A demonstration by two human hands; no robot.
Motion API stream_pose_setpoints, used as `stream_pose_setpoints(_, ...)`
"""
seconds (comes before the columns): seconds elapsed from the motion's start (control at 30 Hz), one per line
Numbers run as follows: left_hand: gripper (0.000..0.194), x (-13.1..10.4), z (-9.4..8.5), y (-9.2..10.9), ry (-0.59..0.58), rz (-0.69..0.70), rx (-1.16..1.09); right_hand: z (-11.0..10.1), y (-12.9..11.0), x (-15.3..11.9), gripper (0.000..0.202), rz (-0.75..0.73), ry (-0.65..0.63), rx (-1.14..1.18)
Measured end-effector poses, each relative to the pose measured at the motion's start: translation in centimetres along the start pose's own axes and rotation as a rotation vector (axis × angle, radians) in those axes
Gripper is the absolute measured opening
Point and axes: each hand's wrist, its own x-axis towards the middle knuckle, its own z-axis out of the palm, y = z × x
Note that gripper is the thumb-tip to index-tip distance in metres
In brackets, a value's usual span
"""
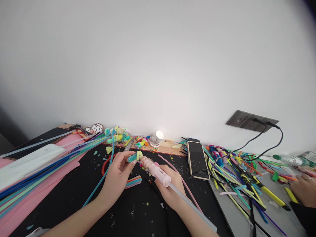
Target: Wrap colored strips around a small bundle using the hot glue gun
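My left hand (116, 174) is closed, pinching a small teal and yellow pipe-cleaner piece (132, 158) between thumb and fingers. In my right hand (174, 189) is a pink hot glue gun (158, 172), its nozzle pointing left at the yellow end of that piece. Whether the nozzle touches it, I cannot tell. A long translucent glue stick (192, 205) runs out of the gun's back over my right wrist. Below my left fingers lie short orange and blue pipe cleaners (134, 181). One long blue pipe cleaner (100, 182) passes beside my left forearm.
A white paper cup (157, 139) stands by the wall near scissors (128, 144). A phone (197, 159) lies right of my hands. Pliers (266, 192) and many pipe cleaners cover the grey surface, where another person's hand (304, 189) rests. Pink sheets (59, 171) are at left.
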Motion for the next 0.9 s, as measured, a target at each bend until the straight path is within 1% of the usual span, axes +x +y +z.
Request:
stream_pose_setpoints(0.1,0.031,0.03,-0.01,0.33,0.011,-0.045,-0.020,0.01,0.06,-0.01,0.016,-0.004,-0.011,-0.018)
stream_pose_setpoints(0.23,0.032,-0.01,-0.06,0.63,0.033,-0.062,-0.041,0.06,0.23,-0.15,0.014,-0.014,-0.011,-0.035)
stream_pose_setpoints(0.57,0.035,-0.07,-0.02,0.62,-0.010,-0.149,-0.112,0.14,0.39,-0.15,0.011,-0.040,-0.008,-0.031)
stream_pose_setpoints(0.8,0.037,-0.11,0.09,0.83,-0.002,-0.157,-0.130,0.11,0.35,-0.14,0.010,-0.050,-0.003,-0.031)
stream_pose_setpoints(0.9,0.034,-0.11,0.15,1.00,0.008,-0.132,-0.094,0.08,0.39,-0.12,0.011,-0.033,-0.008,-0.033)
